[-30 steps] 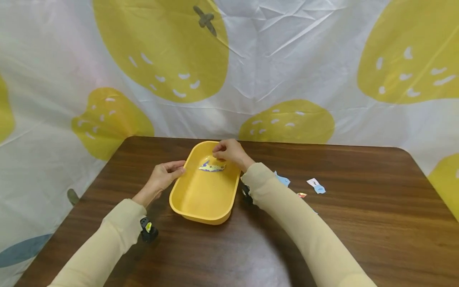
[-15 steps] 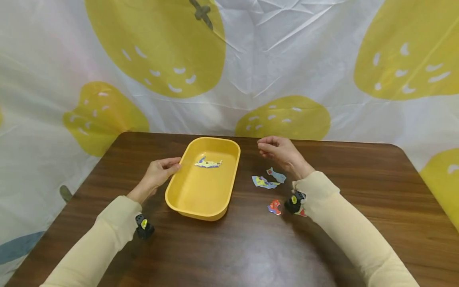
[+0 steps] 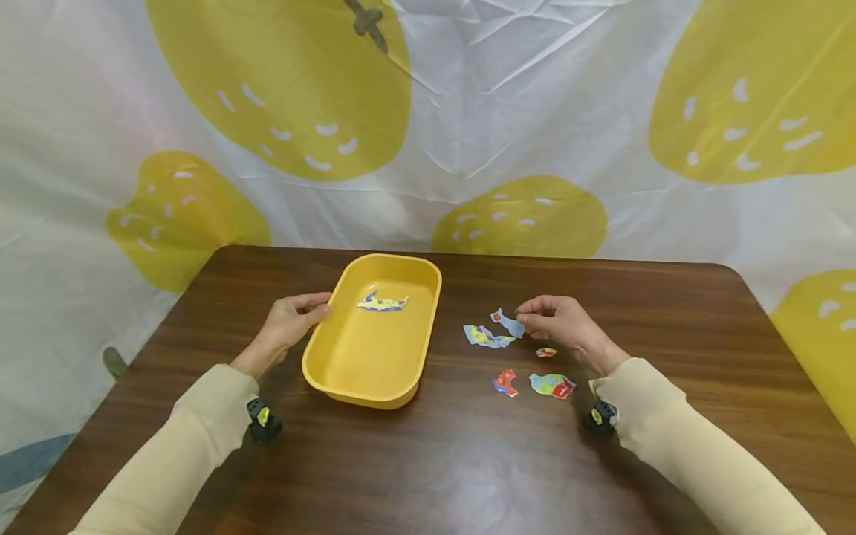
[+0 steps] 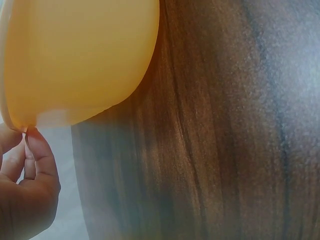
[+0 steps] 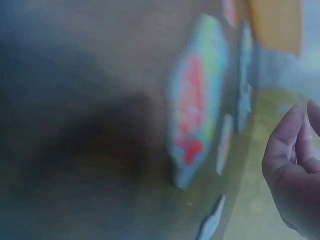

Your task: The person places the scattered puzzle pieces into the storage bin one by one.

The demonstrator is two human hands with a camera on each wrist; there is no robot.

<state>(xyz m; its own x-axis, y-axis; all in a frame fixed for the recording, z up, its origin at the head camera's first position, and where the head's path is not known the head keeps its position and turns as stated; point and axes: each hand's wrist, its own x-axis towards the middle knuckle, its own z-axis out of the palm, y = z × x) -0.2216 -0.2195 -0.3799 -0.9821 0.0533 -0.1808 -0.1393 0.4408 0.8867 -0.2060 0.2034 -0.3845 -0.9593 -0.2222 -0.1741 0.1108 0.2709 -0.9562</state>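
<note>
My left hand (image 3: 289,327) pinches the left rim of a yellow plastic tray (image 3: 374,357) between thumb and fingers; the left wrist view shows this grip on the rim too. Inside the tray, toward its far end, lies a flat, irregular cream-and-purple piece (image 3: 383,302). My right hand (image 3: 565,327) is over the table, its fingers loosely bent and nothing visible between the fingertips. In the head view those fingertips overlap the right end of a light-blue piece (image 3: 510,324). The right wrist view shows a narrow gap between thumb and forefinger.
More flat irregular pieces lie right of the tray: a blue-and-yellow one (image 3: 487,336), a small red-and-yellow one (image 3: 546,352), a red one (image 3: 506,383) and a green-blue-red one (image 3: 553,386). Another piece (image 5: 212,220) shows in the right wrist view. A lemon-patterned curtain (image 3: 521,215) hangs behind the table.
My right hand has left the tray's interior, moved right and come down near the light-blue piece. The left hand keeps its grip on the tray rim.
</note>
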